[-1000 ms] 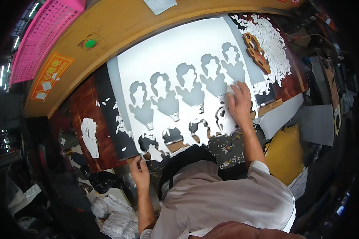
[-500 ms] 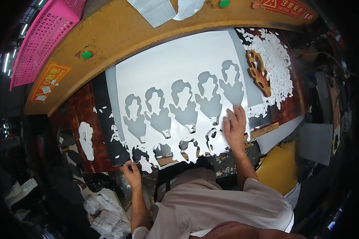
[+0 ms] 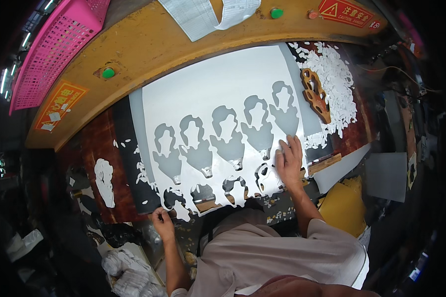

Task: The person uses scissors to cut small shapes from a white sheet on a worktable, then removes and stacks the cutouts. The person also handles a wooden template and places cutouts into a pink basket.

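Observation:
A large white sheet [image 3: 208, 74] lies on a grey board [image 3: 137, 114], with a row of several flower-like cut-outs across it and ragged openings along its near edge. At the sheet's near left corner, my left hand [image 3: 162, 223] is closed in a pinch on the edge. My right hand [image 3: 289, 161] rests palm down on the near right part, fingers stretched out below the rightmost cut-out. A brown cutting die [image 3: 315, 96] with an openwork outline lies just right of the sheet, apart from both hands.
Small white offcuts [image 3: 337, 84] are heaped on the right. A white stack of cut pieces [image 3: 104, 182] lies on the left of the reddish table [image 3: 91, 148]. Behind is a yellow machine beam [image 3: 148, 44] with green buttons, papers and a pink basket [image 3: 59, 49]. Yellow sheets [image 3: 344, 208] lie low right.
The whole view has shifted slightly, with the scene sitting a little lower. Both hands keep their places on the sheet.

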Motion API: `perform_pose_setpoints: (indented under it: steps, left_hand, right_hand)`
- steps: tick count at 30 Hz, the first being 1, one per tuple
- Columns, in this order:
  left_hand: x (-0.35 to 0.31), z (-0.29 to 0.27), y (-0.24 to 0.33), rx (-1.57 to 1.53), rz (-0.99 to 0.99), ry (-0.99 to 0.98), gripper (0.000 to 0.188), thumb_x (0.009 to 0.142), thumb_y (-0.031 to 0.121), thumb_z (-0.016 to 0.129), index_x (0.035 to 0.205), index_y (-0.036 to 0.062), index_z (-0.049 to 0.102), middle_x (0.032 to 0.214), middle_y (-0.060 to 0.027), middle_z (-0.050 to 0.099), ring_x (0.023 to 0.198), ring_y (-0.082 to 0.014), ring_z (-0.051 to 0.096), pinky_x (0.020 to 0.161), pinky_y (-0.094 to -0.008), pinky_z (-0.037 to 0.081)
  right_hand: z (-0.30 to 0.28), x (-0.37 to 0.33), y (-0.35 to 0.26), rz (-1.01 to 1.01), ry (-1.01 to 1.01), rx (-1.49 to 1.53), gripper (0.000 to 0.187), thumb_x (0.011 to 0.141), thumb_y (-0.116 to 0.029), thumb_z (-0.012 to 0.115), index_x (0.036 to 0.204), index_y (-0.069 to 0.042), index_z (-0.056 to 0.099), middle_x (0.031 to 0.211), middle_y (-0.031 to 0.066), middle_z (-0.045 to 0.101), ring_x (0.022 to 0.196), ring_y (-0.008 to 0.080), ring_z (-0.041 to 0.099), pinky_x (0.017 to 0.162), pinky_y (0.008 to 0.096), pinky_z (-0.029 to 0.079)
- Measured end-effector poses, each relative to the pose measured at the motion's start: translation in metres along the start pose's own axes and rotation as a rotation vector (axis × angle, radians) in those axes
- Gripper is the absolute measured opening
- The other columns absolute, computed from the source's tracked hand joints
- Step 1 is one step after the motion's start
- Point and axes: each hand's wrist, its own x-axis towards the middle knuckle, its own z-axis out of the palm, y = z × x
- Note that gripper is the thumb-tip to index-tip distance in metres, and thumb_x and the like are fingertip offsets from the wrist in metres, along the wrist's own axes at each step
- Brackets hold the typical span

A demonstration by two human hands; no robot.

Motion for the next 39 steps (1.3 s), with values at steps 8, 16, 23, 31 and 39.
perform_pose_setpoints:
  steps: [8, 16, 23, 31, 39]
  left_hand:
    - [0.003, -0.007, -0.007, 0.043, 0.016, 0.009, 0.017, 0.102, 0.014, 0.064, 0.111, -0.0012, 0.066, 0.096, -0.0028, 0.065, 0.086, -0.0109, 0.057, 0.080, -0.0283, 0.050]
    - [0.001, -0.004, 0.001, -0.012, 0.004, 0.023, 0.014, 0.102, 0.013, 0.064, 0.107, -0.0003, 0.067, 0.094, -0.0016, 0.065, 0.084, -0.0094, 0.057, 0.078, -0.0274, 0.050]
    - [0.000, -0.012, -0.017, -0.176, -0.054, 0.084, 0.014, 0.103, 0.012, 0.063, 0.109, -0.0002, 0.067, 0.095, -0.0010, 0.067, 0.084, -0.0094, 0.059, 0.080, -0.0271, 0.051]
    - [-0.049, -0.040, -0.076, -0.186, -0.205, 0.072, 0.013, 0.105, 0.016, 0.065, 0.101, 0.0030, 0.066, 0.086, 0.0029, 0.061, 0.077, -0.0075, 0.051, 0.073, -0.0246, 0.045]
    - [-0.117, -0.057, -0.213, -0.082, -0.365, 0.073, 0.022, 0.101, 0.014, 0.064, 0.082, 0.0069, 0.056, 0.078, 0.0022, 0.057, 0.073, -0.0069, 0.049, 0.069, -0.0254, 0.043]
  right_hand:
    - [0.001, 0.000, -0.002, -0.009, 0.003, -0.023, 0.034, 0.096, -0.015, 0.063, 0.127, -0.001, 0.069, 0.145, 0.0228, 0.055, 0.140, 0.0478, 0.044, 0.117, 0.0548, 0.035]
    - [0.005, -0.001, -0.001, -0.015, 0.018, -0.059, 0.035, 0.096, -0.015, 0.063, 0.127, -0.002, 0.068, 0.145, 0.0220, 0.056, 0.140, 0.0478, 0.044, 0.117, 0.0547, 0.035]
    - [0.006, -0.002, -0.003, -0.002, 0.018, -0.072, 0.035, 0.095, -0.015, 0.063, 0.128, -0.003, 0.068, 0.145, 0.0218, 0.056, 0.141, 0.0471, 0.044, 0.118, 0.0543, 0.034]
    - [0.007, -0.001, -0.004, -0.032, 0.020, -0.117, 0.035, 0.095, -0.014, 0.062, 0.128, -0.003, 0.067, 0.145, 0.0222, 0.055, 0.140, 0.0477, 0.045, 0.118, 0.0550, 0.035]
    - [0.005, 0.000, -0.008, -0.069, 0.017, -0.153, 0.034, 0.094, -0.009, 0.062, 0.127, 0.000, 0.065, 0.142, 0.0243, 0.056, 0.137, 0.0482, 0.047, 0.118, 0.0537, 0.037]
